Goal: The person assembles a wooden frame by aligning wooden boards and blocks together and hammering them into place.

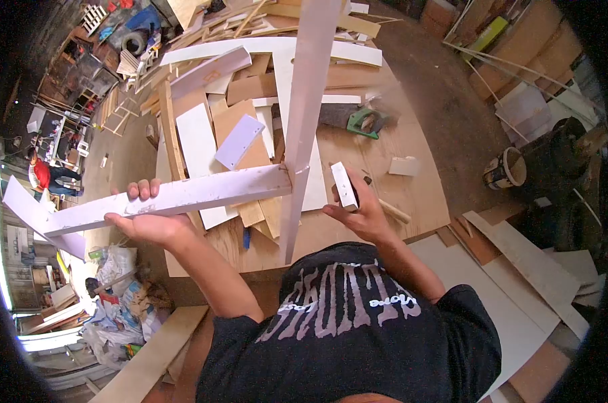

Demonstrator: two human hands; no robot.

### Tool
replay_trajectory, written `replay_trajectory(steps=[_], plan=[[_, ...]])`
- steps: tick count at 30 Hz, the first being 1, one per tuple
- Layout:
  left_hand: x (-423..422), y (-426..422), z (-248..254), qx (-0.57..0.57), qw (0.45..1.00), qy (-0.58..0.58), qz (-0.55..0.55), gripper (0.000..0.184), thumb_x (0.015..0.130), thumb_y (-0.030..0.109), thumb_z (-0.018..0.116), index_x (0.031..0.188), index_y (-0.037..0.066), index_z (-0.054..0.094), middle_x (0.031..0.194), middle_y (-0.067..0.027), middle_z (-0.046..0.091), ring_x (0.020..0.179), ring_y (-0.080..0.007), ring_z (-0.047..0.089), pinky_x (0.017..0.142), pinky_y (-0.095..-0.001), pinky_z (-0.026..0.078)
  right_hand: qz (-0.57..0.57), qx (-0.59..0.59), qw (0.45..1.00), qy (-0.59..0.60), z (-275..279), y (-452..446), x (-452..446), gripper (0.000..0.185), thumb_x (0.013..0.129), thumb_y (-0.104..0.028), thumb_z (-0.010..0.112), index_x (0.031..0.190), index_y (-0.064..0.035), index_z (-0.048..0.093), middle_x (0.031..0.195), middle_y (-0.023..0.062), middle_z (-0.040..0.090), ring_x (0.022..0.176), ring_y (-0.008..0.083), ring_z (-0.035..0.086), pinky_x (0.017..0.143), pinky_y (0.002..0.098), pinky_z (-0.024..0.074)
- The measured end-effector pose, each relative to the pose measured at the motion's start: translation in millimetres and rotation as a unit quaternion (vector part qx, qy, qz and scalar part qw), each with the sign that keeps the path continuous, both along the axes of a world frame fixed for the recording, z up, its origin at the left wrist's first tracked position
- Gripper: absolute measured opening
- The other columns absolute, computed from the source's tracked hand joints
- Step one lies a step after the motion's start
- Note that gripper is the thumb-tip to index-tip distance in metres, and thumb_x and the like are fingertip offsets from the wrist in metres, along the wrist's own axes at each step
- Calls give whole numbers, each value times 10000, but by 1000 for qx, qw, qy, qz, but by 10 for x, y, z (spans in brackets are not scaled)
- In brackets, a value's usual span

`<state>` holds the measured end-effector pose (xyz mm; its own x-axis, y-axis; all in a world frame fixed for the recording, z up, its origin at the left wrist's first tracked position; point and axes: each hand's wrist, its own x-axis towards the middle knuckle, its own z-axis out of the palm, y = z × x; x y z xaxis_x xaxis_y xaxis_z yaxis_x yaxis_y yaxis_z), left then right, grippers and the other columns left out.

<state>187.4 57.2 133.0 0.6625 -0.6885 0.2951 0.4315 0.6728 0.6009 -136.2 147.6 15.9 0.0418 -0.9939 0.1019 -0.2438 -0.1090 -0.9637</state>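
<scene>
My left hand [146, 215] is wrapped around the white crossbar [230, 186] of a wooden frame, fingers on the far side and thumb on the near side. At its right end the crossbar meets a long white board [306, 107]; at its left end it meets another white board [22, 205]. In my right hand [365, 211] is a small white wooden block [344, 186], with small marks on its face. A round wooden handle [394, 211] shows beside that hand; whether the hand touches it is hidden.
The plywood table [421, 201] bears white and brown board offcuts, a green-handled handsaw [365, 123], a lilac-white panel [240, 141] and a white block [404, 166]. Scrap wood is heaped at the back. A bucket [505, 168] stands right; a person in red [40, 176] is far left.
</scene>
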Motion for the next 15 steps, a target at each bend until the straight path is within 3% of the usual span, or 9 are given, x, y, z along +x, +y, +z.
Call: replay_trajectory(steps=[2, 3, 5, 8, 12, 14, 15], plan=[[-36, 13, 25, 14, 999, 30, -13, 521, 1011, 604, 374, 1192, 120, 440, 828, -30, 393, 702, -138, 401, 612, -297, 381, 19, -25, 998, -51, 106, 39, -45, 848, 792, -185, 820, 1487, -16, 363, 1129, 73, 547, 991, 163, 526, 891, 298, 445], [-83, -12, 39, 15, 999, 27, -13, 521, 1011, 604, 374, 1192, 120, 440, 828, -30, 393, 702, -138, 401, 612, -297, 381, 19, -25, 998, -55, 102, 36, -82, 848, 792, -185, 820, 1487, -16, 363, 1129, 73, 547, 991, 163, 526, 891, 298, 445], [-179, -50, 124, 67, 996, 46, 27, 480, 1035, 578, 312, 1091, 112, 412, 819, -33, 378, 694, -143, 386, 607, -294, 373, 27, -79, 995, -47, 128, 56, -140, 951, 785, -316, 818, 1517, 5, 301, 1320, 141, 489, 1210, 226, 481, 1046, 332, 370], [-243, -77, 175, 74, 996, 38, 21, 484, 1039, 580, 286, 995, 104, 357, 817, -36, 368, 688, -144, 377, 604, -289, 366, 52, -17, 991, -123, 257, 79, -210, 996, 781, -379, 806, 1519, 26, 274, 1400, 194, 453, 1326, 265, 421, 1112, 354, 300], [-326, -129, 225, 71, 996, 56, -12, 511, 1040, 580, 258, 924, 90, 344, 798, -36, 363, 677, -144, 371, 600, -288, 364, 40, -21, 989, -143, 212, 70, -415, 966, 779, -362, 814, 1511, 14, 307, 1400, 199, 461, 1300, 275, 448, 1103, 359, 321], [-382, -158, 272, 80, 993, 76, -46, 532, 1037, 580, 234, 875, 87, 347, 762, -32, 355, 666, -143, 369, 590, -287, 363, 2, -43, 999, -7, 179, 37, -551, 906, 775, -344, 823, 1486, -6, 375, 1326, 180, 502, 1217, 275, 506, 1052, 358, 388], [-397, -170, 281, 77, 994, 69, -42, 532, 1037, 580, 234, 875, 87, 347, 762, -32, 355, 666, -143, 369, 590, -287, 363, 5, -47, 999, -15, 164, 5, -615, 906, 775, -344, 823, 1486, -6, 375, 1326, 180, 502, 1217, 275, 506, 1052, 358, 388]])
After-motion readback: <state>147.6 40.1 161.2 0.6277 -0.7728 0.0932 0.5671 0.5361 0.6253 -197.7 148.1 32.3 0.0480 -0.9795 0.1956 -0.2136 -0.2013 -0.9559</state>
